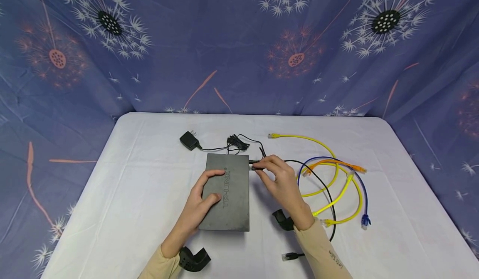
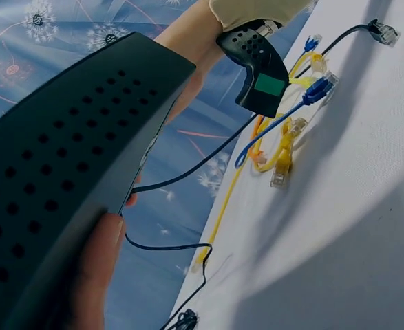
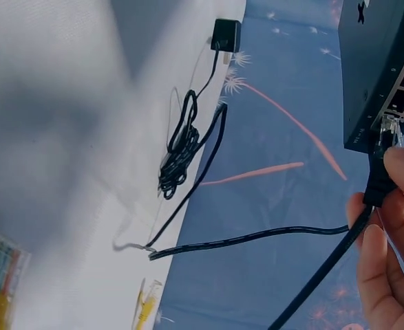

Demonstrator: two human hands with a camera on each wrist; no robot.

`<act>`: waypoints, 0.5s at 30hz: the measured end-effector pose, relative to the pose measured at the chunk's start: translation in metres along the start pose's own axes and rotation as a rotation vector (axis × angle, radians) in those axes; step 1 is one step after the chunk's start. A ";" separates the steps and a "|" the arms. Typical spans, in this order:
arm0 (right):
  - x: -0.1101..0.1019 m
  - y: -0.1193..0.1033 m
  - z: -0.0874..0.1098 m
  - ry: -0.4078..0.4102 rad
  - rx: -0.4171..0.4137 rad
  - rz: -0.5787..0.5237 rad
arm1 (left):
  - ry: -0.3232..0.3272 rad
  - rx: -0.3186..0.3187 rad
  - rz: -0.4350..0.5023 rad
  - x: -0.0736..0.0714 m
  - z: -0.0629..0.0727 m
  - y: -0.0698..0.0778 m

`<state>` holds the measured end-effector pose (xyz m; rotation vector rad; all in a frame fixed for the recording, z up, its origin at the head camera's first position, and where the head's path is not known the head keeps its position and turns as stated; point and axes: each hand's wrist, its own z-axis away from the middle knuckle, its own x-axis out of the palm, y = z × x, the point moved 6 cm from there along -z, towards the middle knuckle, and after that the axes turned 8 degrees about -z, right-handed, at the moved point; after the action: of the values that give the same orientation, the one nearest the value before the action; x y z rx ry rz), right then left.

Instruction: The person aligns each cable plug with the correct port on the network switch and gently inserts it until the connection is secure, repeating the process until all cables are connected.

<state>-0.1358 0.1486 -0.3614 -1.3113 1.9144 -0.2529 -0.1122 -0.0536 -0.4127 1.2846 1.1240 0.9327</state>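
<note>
A dark TP-Link network switch (image 1: 236,212) is held up over the table, its perforated side (image 2: 78,148) filling the left of the left wrist view. My left hand (image 1: 195,206) grips it from the left, thumb and index finger on its top face; the other fingers are hidden beneath. My right hand (image 1: 280,180) pinches the black Ethernet cable's plug (image 3: 379,175) at the row of ports on the switch's right side. The plug's clear tip overlaps the port nearest the end. Close beside it, a thin black power cord (image 3: 257,239) runs to the fingers and the switch.
Behind the switch lie a black power adapter (image 1: 189,140) and its bundled cord (image 1: 238,142). Yellow (image 1: 337,196), blue (image 1: 366,196) and orange (image 1: 346,163) network cables lie looped at right. The black cable's other plug (image 1: 291,256) rests near the front. Black wrist bands (image 1: 194,259) sit at both wrists.
</note>
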 end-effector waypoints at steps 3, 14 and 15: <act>0.000 -0.001 -0.001 0.000 0.004 0.000 | -0.003 0.004 -0.023 0.000 0.000 0.001; 0.001 -0.007 -0.005 0.008 -0.064 0.052 | -0.020 0.035 -0.104 -0.001 -0.001 0.005; 0.002 -0.008 -0.006 0.009 -0.069 0.057 | -0.025 0.036 -0.109 -0.001 -0.001 0.005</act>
<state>-0.1344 0.1421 -0.3540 -1.3000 1.9806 -0.1652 -0.1134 -0.0539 -0.4077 1.2479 1.1837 0.8171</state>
